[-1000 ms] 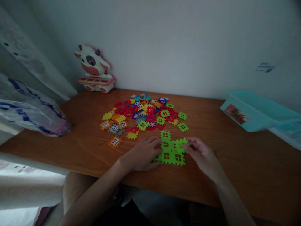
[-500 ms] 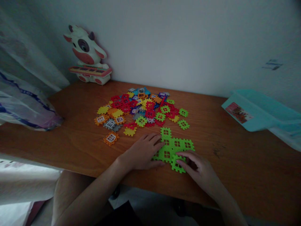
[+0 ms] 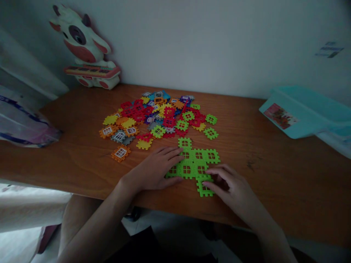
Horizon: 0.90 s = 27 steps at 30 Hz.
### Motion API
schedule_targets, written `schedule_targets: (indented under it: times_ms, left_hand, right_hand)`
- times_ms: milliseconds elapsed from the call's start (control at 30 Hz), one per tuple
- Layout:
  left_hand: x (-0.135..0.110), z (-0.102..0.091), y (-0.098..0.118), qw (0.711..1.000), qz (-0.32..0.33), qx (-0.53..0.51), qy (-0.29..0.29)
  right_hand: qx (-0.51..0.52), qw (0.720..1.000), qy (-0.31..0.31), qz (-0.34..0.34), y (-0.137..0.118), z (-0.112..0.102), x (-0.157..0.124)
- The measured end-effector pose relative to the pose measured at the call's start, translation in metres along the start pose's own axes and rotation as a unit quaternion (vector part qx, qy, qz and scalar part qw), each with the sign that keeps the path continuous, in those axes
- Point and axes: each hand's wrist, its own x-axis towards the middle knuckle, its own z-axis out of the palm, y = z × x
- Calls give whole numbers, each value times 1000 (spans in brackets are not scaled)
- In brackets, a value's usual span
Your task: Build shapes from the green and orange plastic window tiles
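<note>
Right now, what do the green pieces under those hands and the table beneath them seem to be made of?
The green interlocking tiles look like moulded plastic: bright even colour, crisp toothed edges, window cut-outs. The table looks like varnished wood, or possibly veneer: visible grain and a soft sheen.

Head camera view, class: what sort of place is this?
Probably a child's room at home: a cow toy stands on a wooden desk beside a heap of colourful plastic tiles.
</note>
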Motion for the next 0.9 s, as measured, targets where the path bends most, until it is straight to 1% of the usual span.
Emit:
schedule_targets:
  times_ms: [167, 233, 367, 467, 533, 700, 800, 900]
  left_hand:
    - [-1, 0, -1, 1000, 2, 2, -4]
    - [-1, 1, -2, 1000, 2, -1, -4]
    - [-2, 2, -3, 1000, 5, -1, 0]
    - [-1, 2, -3, 1000, 4, 5, -1]
    - [-1, 1, -2, 1000, 6, 6, -2]
    - [-1, -1, -1, 1000, 4, -1, 4]
    - [-1, 0, -1, 1000, 0, -1, 4]
    - [-2, 1, -1, 1000, 3, -4, 2]
  right_hand:
    - [-15, 997, 60, 38, 3, 5, -11]
    - [-14, 997, 66, 47, 3, 7, -13]
    - [-9, 997, 57, 47, 1, 5, -14]
    - [-24, 1000, 19, 5, 3, 3, -16]
    - [-26, 1000, 5, -7, 4, 1, -17]
    - [3, 999, 16, 29, 3, -2, -17]
    - [41, 995, 64, 68, 4, 0, -17]
    - [116, 976, 159, 97, 3, 3, -16]
